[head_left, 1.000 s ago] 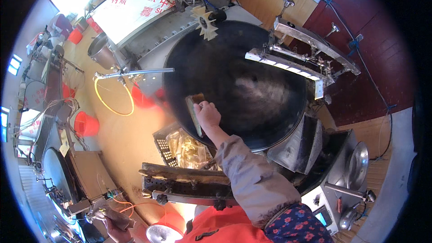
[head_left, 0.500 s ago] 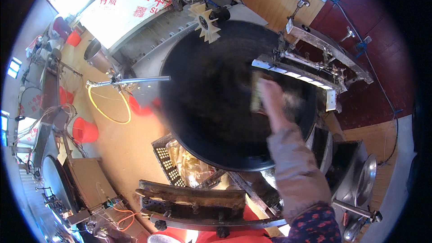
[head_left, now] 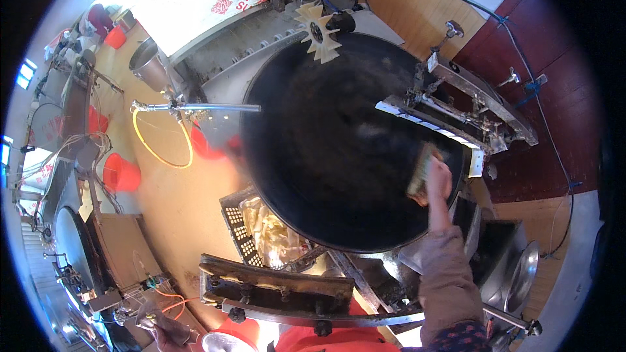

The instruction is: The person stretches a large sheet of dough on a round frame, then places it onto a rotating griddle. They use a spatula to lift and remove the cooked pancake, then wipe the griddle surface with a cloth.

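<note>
A large round black griddle [head_left: 313, 156] fills the middle of the view, its surface marked with faint dusty smears. Over its right part reaches my right hand [head_left: 440, 181], closed round a wide brush [head_left: 422, 175] with pale greenish bristles and a brownish edge. The brush is against or just above the plate near the right rim; contact cannot be made out. Beyond the brush, a metal scraper bar [head_left: 427, 124] with a pale lower edge spans part of the griddle. My left hand does not show.
A pale toothed wheel [head_left: 319, 34] hangs at the griddle's far edge. To the left, a metal pipe [head_left: 208, 108] with a yellow hose juts toward the rim. A black perforated crate [head_left: 244, 238] and a dark metal bar [head_left: 274, 283] lie nearer me. Red buckets [head_left: 122, 173] stand left.
My right hand has drawn the brush from beside the scraper bar toward me and to the right, close to the rim. The whole view has shifted slightly.
</note>
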A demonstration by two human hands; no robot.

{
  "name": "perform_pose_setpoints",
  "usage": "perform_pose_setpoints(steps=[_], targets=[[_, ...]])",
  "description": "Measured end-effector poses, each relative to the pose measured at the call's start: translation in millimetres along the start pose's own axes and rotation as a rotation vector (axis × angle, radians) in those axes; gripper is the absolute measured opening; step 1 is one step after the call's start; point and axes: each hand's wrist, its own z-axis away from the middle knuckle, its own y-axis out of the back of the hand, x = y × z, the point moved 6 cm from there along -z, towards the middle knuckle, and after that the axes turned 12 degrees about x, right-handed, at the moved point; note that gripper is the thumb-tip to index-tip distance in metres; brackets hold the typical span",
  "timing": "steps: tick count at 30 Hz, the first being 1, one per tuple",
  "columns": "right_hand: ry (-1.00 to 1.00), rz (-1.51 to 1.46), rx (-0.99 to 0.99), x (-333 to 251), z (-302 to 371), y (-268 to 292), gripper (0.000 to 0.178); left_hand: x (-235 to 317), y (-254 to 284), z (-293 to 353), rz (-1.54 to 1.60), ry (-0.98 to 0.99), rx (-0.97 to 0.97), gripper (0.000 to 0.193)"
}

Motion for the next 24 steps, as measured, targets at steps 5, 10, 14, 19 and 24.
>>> perform_pose_setpoints(steps=[5, 10, 14, 19, 24], targets=[[0.202, -0.205, -0.262, -199.1, 57.5, -134.4, 0.043, 14.9, 28.4, 35.9, -0.081, -0.055, 0.187, 0.038], [0.432, -0.168, -0.528, -204.2, 189.4, -103.2, 0.039, 31.9, 23.8, 56.7, -0.085, -0.051, 0.289, 0.041], [0.299, -0.265, -0.492, -50.2, 151.6, 12.8, 0.030, 37.8, -28.6, 43.9, 0.055, 0.000, -0.126, 0.030], [0.044, -0.004, -0.078, 67.7, 84.2, 112.6, 0.025, 51.3, -17.0, 39.7, 0.169, -0.003, 0.189, 0.031], [0.254, -0.115, -0.279, -24.0, 212.6, 42.6, 0.027, 58.3, 11.7, 18.4, 0.240, 0.081, 0.185, 0.032]])
